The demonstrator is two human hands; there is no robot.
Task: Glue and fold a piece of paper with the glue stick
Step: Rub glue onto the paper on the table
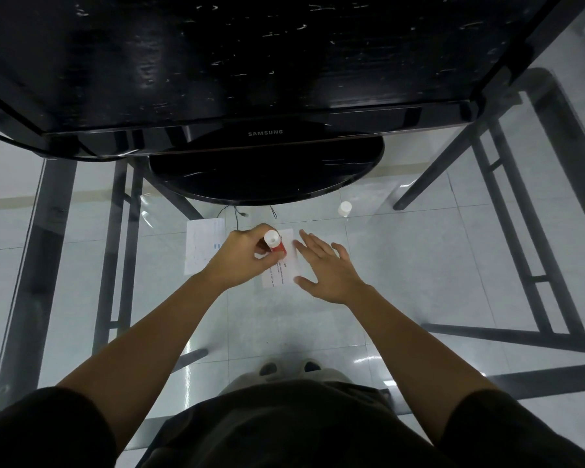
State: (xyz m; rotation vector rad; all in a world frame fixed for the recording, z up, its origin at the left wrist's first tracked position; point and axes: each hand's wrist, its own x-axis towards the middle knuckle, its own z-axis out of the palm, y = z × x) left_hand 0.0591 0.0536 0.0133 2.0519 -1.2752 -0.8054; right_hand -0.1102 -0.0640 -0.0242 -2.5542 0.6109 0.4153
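We see the left hand clenched around the glue stick, a red tube with a white end turned up toward the camera, its lower end down on the piece of paper. That paper is a small white printed slip lying flat on the glass table, just in front of the black round base of the Samsung monitor. The right hand is released, fingers spread and flat, resting on the right edge of the same slip with the thumb near its lower corner. A second sheet of white paper lies just to the left, partly hidden behind the left hand. The white cap of the glue stick stands alone on the glass, well apart to the upper right of the hands. Whether any glue shows on the slip, we cannot tell. Through the glass we make out the table's dark metal legs and a pale tiled floor.
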